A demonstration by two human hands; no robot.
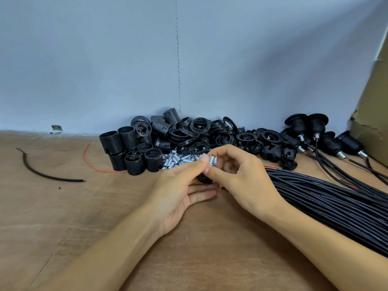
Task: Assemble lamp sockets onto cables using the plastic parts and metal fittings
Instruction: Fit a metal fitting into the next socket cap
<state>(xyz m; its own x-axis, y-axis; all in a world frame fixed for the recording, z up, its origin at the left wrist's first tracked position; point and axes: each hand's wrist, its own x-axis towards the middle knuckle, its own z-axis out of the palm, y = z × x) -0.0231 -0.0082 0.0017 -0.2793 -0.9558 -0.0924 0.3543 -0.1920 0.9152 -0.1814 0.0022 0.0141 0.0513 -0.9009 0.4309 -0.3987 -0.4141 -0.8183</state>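
Silver, short, tubular: the metal fitting (212, 160) is pinched by curled fingertips of the right hand (241, 177), at twelve o'clock of the black plastic part (204, 178), gripped between thumb and fingers of the left hand (180, 192); cable bundle (325, 196) at four o'clock.

Tabletop (84, 206): brown, worn, butted against a wall. On it lay, left to right: black cable offcut (42, 174); red wire (92, 163); threaded socket barrels (123, 148), heaped; rings (199, 131) piled beside them; metal fittings (178, 159) loose in front; caps (288, 163); assembled sockets (315, 127) on leads; cable bundle (336, 200). A cardboard box (373, 114) stood far right.
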